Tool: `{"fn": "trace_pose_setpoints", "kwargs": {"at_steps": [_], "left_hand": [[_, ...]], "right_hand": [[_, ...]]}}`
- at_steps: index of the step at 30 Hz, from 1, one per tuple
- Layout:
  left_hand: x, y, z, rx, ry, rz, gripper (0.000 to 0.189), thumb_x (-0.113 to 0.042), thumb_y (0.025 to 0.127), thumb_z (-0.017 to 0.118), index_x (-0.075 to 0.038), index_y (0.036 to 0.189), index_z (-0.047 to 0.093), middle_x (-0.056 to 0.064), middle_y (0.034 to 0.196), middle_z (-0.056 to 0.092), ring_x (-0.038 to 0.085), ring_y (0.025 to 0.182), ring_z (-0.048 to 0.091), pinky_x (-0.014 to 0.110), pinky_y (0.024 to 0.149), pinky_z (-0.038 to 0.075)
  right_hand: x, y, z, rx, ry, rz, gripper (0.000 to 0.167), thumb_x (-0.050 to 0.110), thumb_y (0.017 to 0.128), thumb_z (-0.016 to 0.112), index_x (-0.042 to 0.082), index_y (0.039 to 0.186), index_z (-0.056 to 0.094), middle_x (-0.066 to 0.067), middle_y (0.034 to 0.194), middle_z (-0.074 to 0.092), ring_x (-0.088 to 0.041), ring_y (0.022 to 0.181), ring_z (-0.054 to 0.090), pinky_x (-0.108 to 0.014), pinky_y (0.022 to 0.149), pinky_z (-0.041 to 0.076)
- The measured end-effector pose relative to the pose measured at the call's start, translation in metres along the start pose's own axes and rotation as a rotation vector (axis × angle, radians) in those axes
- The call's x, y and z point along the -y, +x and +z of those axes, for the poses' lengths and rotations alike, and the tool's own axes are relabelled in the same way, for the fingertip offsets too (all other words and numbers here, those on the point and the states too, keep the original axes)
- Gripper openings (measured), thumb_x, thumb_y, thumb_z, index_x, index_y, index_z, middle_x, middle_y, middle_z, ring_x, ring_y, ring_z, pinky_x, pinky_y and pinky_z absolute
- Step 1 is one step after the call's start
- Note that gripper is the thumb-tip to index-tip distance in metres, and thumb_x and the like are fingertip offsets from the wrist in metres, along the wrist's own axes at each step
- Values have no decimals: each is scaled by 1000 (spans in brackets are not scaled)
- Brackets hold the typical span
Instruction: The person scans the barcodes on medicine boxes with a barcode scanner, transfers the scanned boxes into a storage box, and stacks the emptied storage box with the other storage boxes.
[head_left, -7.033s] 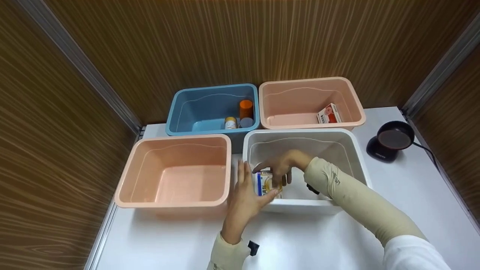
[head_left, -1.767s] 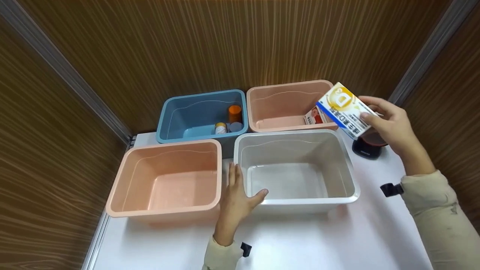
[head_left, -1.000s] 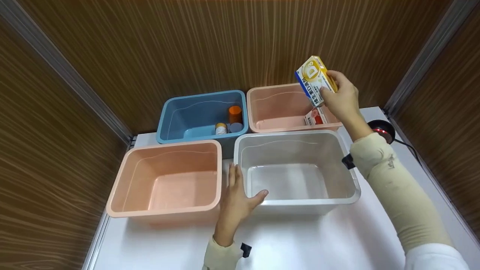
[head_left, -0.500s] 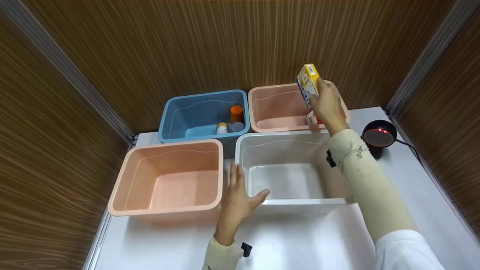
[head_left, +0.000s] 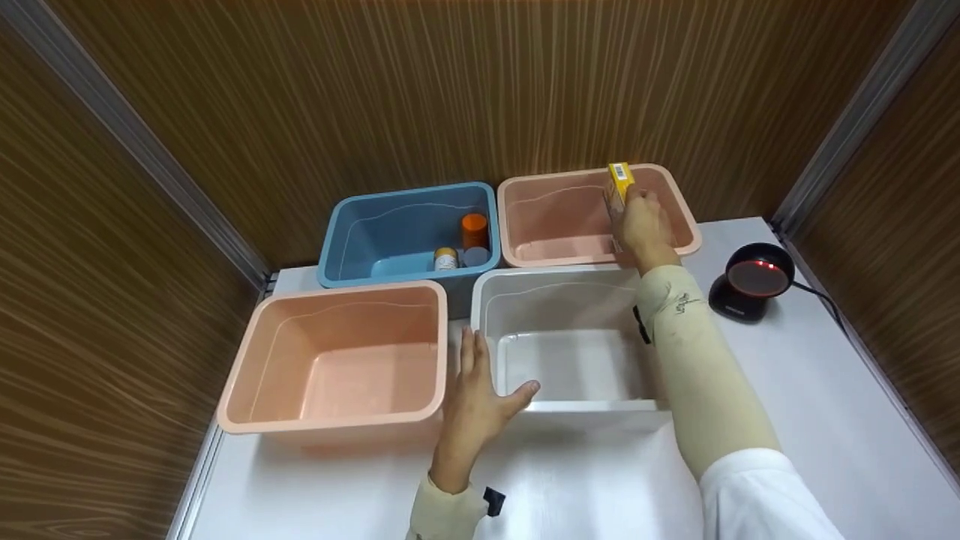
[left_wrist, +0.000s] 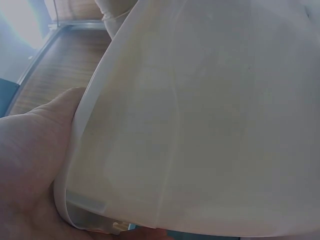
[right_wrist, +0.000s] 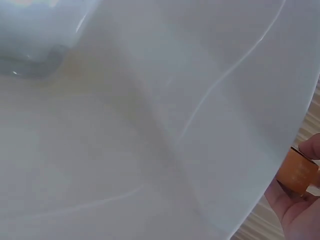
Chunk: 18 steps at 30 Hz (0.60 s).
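My right hand (head_left: 646, 221) grips a yellow-and-white medicine box (head_left: 617, 174) down inside the back right pink bin (head_left: 555, 262). The box stands on end, its yellow top level with the rim; the hand hides its lower part. In the right wrist view, the orange-yellow end of the medicine box (right_wrist: 297, 171) shows between thumb and fingers. My left hand (head_left: 476, 401) rests against the front left corner of the white bin (head_left: 585, 406), fingers straight and thumb spread. The left wrist view shows the left hand (left_wrist: 32, 155) against the white bin's rim.
At the back left, a blue bin (head_left: 375, 276) holds an orange bottle (head_left: 474, 229), a white bottle with a yellow cap (head_left: 445, 259) and a grey round thing (head_left: 475, 257). Another pink bin (head_left: 337, 424) stands front left. A black scanner (head_left: 757, 274) with red lights stands right, its cable trailing.
My right hand took the medicine box from the white bin, carried it over by the scanner, then left and down into the back right pink bin. My left hand stays at the white bin's corner.
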<state>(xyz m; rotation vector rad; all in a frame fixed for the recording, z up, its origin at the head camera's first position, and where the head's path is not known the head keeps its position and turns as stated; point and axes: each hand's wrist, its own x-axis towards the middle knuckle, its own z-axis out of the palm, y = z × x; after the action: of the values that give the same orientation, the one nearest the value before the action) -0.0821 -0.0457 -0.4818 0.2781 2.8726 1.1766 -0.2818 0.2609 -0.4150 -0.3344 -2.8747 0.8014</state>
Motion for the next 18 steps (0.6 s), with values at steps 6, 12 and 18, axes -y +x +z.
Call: {"fn": "trace_pose_setpoints", "kwargs": {"at_steps": [6, 12, 18], "left_hand": [[1, -1, 1, -4, 3, 0, 114, -64, 82, 72, -3, 161, 18, 14, 168, 4, 46, 141, 34, 60, 102, 42], [-1, -1, 1, -3, -27, 15, 114, -64, 82, 72, -1, 160, 18, 14, 168, 3, 45, 140, 36, 57, 103, 42], [-2, -1, 1, 4, -22, 5, 114, -63, 82, 73, -1, 160, 18, 12, 169, 3, 45, 139, 37, 57, 102, 42]], "right_hand": [[6, -2, 11, 7, 25, -32, 46, 25, 107, 44, -1, 145, 40, -29, 132, 44, -50, 115, 53, -61, 97, 43], [6, -2, 17, 7, 31, -33, 42, 23, 105, 46, -1, 139, 44, -27, 129, 46, -49, 115, 53, -62, 94, 43], [3, -4, 17, -11, 44, -41, 39, 21, 104, 49, -1, 136, 46, -26, 127, 48, -47, 113, 53, -60, 96, 43]]}}
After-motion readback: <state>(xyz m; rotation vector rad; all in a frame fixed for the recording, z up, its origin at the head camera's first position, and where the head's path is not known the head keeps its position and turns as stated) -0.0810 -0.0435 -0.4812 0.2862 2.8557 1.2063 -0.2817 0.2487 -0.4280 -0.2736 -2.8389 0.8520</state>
